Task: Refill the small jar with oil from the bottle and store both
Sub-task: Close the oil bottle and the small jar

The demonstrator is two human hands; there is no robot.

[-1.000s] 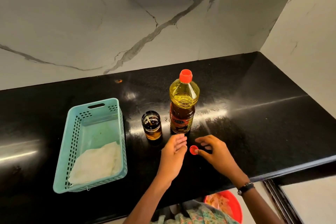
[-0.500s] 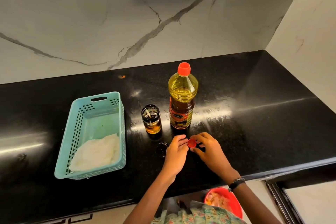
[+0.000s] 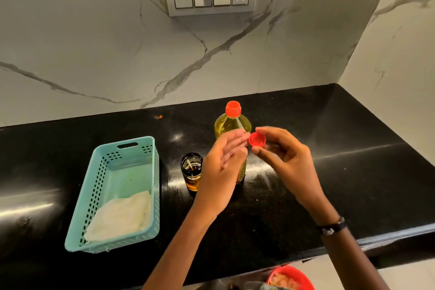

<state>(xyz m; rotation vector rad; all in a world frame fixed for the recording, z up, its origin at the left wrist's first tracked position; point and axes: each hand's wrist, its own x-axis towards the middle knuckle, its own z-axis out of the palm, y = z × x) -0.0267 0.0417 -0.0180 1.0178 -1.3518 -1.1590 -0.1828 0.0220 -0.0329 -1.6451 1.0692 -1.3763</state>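
At lower left on the black worktop (image 3: 353, 148), a teal basket (image 3: 155, 195) holds a folded white cloth (image 3: 122, 216). Right of it, mid-frame, stands the open small jar (image 3: 191, 171), amber oil in its bottom. The left hand (image 3: 223, 169), fingers straight and together, partly covers the capped oil bottle (image 3: 231, 125). Just right, the right hand (image 3: 289, 167) pinches a small red cap (image 3: 257, 139) between thumb and fingertips.

Black counter (image 3: 329, 183) with three things on it.
Basket (image 3: 127, 167), jar (image 3: 191, 170) left of the fingers (image 3: 235, 146); bottle (image 3: 231, 125) behind them.
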